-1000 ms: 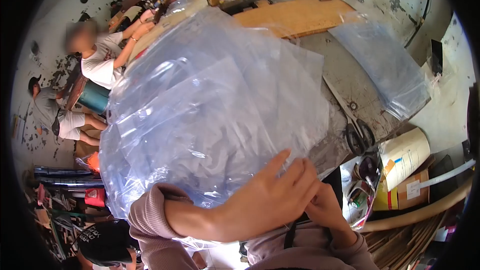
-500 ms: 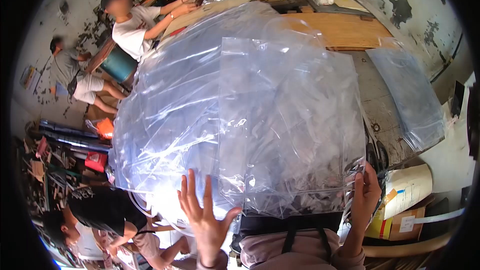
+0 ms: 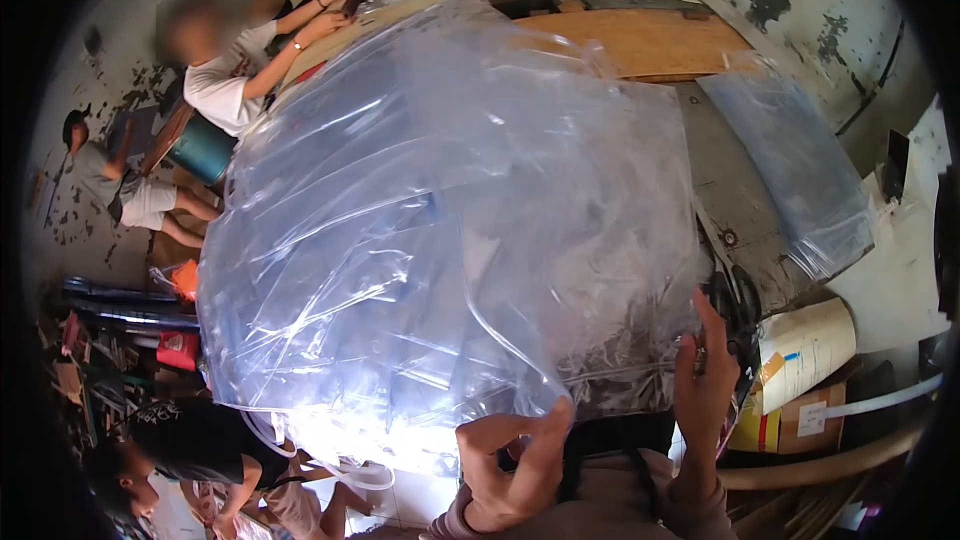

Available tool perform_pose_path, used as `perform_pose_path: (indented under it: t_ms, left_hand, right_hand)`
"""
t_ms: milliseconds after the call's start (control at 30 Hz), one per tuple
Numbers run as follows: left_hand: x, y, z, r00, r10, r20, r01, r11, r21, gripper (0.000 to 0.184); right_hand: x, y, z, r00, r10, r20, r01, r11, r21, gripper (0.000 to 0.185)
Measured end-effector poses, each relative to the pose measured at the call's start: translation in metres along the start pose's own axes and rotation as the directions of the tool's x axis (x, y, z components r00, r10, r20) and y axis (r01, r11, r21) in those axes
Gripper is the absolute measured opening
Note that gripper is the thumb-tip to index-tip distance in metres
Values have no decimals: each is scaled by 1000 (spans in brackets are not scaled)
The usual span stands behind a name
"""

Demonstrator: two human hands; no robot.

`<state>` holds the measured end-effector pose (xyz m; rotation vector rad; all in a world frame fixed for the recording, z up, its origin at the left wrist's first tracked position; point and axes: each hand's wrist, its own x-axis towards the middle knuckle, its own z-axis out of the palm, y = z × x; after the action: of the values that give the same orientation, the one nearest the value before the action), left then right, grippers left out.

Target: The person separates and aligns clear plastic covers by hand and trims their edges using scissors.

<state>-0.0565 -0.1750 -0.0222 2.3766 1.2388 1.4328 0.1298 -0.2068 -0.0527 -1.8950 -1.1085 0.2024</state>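
A wide pile of clear plastic sheets (image 3: 340, 200) covers most of the work table in front of me. On its right half lies a cloudy, crinkled clear sheet (image 3: 620, 210). My left hand (image 3: 510, 465) is closed in a pinch on the near edge of a clear plastic sheet, whose lifted edge curves up and away from the fingers. My right hand (image 3: 705, 390) is by the near right corner of the pile, thumb and forefinger apart, with no hold visible. Black-handled scissors (image 3: 740, 300) lie just beyond it, partly hidden.
Another stack of clear sheets (image 3: 795, 175) lies at the right. A wooden board (image 3: 640, 48) is at the far side. A paper roll (image 3: 808, 350) and a cardboard box (image 3: 808, 425) stand at lower right. One person (image 3: 225, 70) works at far left; another (image 3: 190, 450) sits at lower left.
My left hand has gone from spread fingers to a pinch and moved right. The near sheet's left edge is now lifted and folded rightward. My right hand's fingers have come off the sheet's corner.
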Motion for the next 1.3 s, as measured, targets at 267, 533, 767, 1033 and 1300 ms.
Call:
perform_pose_path:
  t_ms: [267, 533, 767, 1033, 1300]
  left_hand:
    - [6, 6, 15, 978, 102, 183, -119, 990, 81, 57]
    - [6, 4, 19, 987, 95, 131, -101, 994, 45, 59]
    - [7, 7, 17, 969, 42, 244, -50, 998, 27, 64]
    - [7, 10, 17, 959, 15, 283, -23, 999, 27, 60]
    - [-10, -12, 25, 980, 122, -158, -110, 991, 82, 27]
  right_hand:
    - [1, -6, -3, 999, 33, 34, -35, 998, 50, 40]
    - [2, 0, 0, 1000, -22, 7, 21, 997, 69, 39]
    - [0, 1, -3, 997, 43, 63, -47, 996, 78, 39]
    - [1, 2, -3, 998, 45, 54, -48, 997, 58, 39]
    - [-4, 6, -7, 992, 9, -123, 2, 997, 83, 32]
